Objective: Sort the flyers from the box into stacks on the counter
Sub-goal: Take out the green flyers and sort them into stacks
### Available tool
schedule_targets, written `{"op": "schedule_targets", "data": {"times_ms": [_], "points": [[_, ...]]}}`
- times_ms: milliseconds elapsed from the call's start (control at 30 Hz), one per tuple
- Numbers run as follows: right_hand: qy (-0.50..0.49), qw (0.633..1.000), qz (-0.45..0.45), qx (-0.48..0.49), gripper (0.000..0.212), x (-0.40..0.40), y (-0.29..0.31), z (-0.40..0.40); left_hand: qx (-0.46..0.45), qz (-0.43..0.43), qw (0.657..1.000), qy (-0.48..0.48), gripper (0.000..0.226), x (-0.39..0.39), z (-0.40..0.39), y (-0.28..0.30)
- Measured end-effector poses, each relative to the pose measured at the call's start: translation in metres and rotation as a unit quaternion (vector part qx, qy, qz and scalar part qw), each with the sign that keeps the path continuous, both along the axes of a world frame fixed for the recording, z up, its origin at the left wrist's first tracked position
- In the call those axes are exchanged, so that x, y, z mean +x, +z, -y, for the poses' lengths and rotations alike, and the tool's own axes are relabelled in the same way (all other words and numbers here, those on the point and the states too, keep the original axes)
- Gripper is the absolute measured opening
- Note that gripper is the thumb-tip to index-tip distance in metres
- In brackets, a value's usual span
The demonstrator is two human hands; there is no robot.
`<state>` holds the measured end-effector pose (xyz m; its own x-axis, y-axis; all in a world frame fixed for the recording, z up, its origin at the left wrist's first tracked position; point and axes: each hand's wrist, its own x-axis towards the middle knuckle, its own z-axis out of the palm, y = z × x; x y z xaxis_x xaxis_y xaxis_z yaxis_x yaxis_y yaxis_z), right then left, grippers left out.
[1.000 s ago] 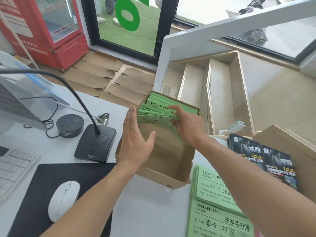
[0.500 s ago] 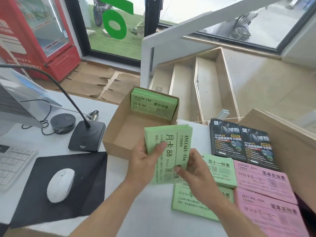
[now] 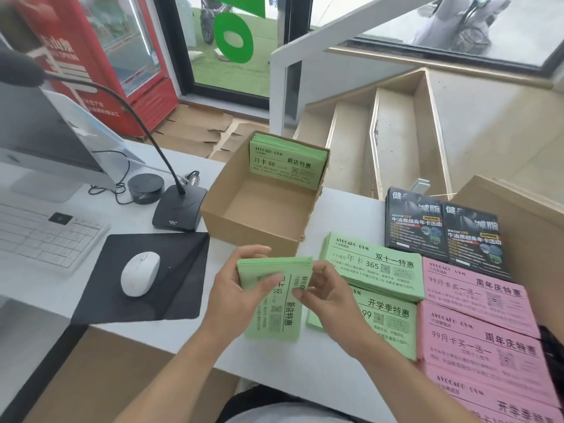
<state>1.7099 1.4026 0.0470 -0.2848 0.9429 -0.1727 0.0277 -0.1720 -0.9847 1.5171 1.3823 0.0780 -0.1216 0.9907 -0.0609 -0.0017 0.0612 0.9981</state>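
Flyers, a green bundle (image 3: 274, 300), are hanging just above the near tabletop (image 3: 183, 340), the left hand (image 3: 241, 288) gripping its left edge and the right hand (image 3: 320, 296) pinching its right side. Squaring the edges before laying it down beside the green stacks (image 3: 375, 270) is looking wise; pink stacks (image 3: 476, 309) are sitting further right. Farther back, the box (image 3: 244, 221) is holding more matching green flyers (image 3: 287, 163) against its far wall.
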Motion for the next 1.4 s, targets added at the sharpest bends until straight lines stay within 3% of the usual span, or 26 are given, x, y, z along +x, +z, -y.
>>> {"op": "schedule_targets", "data": {"times_ms": [133,300,467,600,733,900,1167,1300,1400], "points": [[0.002,1.000,-0.003,0.011,0.018,-0.006,-0.002,0.003,0.006,-0.019,1.000,0.024,0.023,0.012,0.006,0.003],[-0.005,0.999,-0.011,0.031,0.018,-0.007,0.002,0.006,0.022,0.003,0.999,0.043,0.023,0.011,0.012,0.007],[0.097,0.990,0.097,-0.023,0.036,-0.004,-0.016,0.011,0.005,0.091,0.992,0.084,0.023,0.009,0.014,0.005],[0.106,0.986,0.107,-0.078,0.031,0.018,-0.015,0.021,-0.016,0.144,0.981,0.127,0.025,0.002,0.011,0.004],[-0.018,0.988,0.101,-0.117,0.045,0.067,-0.002,0.029,-0.072,0.034,0.990,0.113,0.027,0.000,0.012,-0.024],[-0.160,0.956,0.231,-0.079,0.056,0.124,0.012,0.033,-0.149,-0.084,0.985,0.025,0.030,0.043,0.010,-0.062],[-0.202,0.860,0.468,-0.019,0.065,0.132,-0.017,0.027,-0.165,-0.256,0.948,-0.095,0.029,0.084,-0.024,-0.087],[-0.190,0.797,0.572,0.047,0.066,0.127,-0.027,0.029,-0.200,-0.257,0.938,-0.117,0.037,0.076,-0.029,-0.089],[-0.205,0.781,0.583,0.087,0.066,0.128,-0.029,0.034,-0.206,-0.250,0.938,-0.126,0.055,0.074,-0.025,-0.087]]}}
